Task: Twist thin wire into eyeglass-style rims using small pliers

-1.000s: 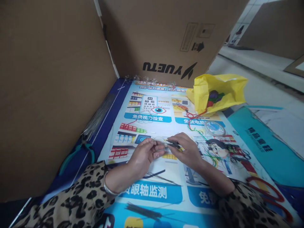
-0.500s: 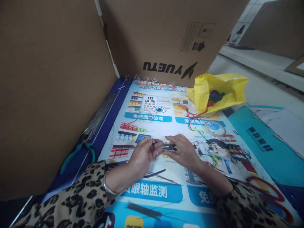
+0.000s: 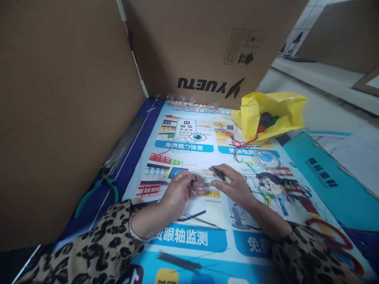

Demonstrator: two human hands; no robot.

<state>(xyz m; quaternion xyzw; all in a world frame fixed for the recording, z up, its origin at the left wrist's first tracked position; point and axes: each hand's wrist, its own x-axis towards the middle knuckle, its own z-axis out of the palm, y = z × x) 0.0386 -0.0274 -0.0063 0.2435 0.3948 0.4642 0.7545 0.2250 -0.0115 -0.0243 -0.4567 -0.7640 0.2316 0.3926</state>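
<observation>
My left hand (image 3: 179, 193) is closed in a pinch above the printed sheet. A thin wire, hard to make out, shows at its fingertips; the other fingers are blurred. Across a small gap to the right, my right hand (image 3: 235, 187) holds dark small pliers (image 3: 219, 172) between thumb and fingers. Their jaws point up and left, apart from the left hand; the handles are mostly hidden in the palm. Below the hands lie dark thin strips (image 3: 192, 217) and a bundle of dark wires (image 3: 179, 261).
Teal-handled pliers (image 3: 114, 187) and a bundle of silvery wires (image 3: 122, 144) lie at left by a cardboard wall (image 3: 68, 118). A yellow bag (image 3: 250, 112), clear tape roll (image 3: 268, 159), green cord (image 3: 251, 167), red-handled scissors (image 3: 334, 232) and teal bag (image 3: 325, 177) are right.
My right hand has drawn the pliers away from my left fingertips, and their jaws now tilt up and left. My left hand stays nearly in place, its lower fingers moving.
</observation>
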